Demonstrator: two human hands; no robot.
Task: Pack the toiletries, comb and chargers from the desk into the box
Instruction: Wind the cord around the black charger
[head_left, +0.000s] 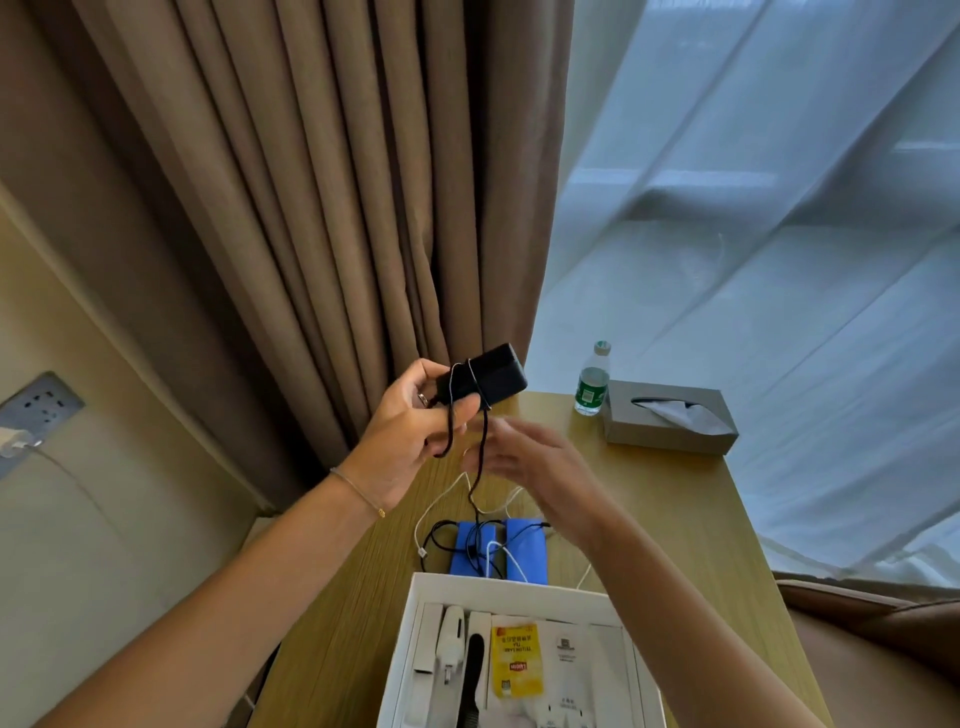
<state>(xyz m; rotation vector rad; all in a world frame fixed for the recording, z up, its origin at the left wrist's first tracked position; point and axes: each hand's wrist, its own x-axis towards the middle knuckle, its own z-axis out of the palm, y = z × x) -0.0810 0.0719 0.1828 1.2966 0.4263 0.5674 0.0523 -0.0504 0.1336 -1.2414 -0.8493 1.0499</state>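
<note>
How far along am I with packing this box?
Done: the black comb, a white charger and sachets lie in the white box. In hand: your left hand grips the black charger, cable partly wound. Left: the white cable on the desk.

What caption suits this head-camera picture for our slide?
Left hand holds a black charger block while its black cable is wound, above the open white cardboard box.

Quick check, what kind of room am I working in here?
Probably a hotel room: a wooden desk by heavy brown curtains, with a tissue box, bottled water and sachets in the white box.
</note>
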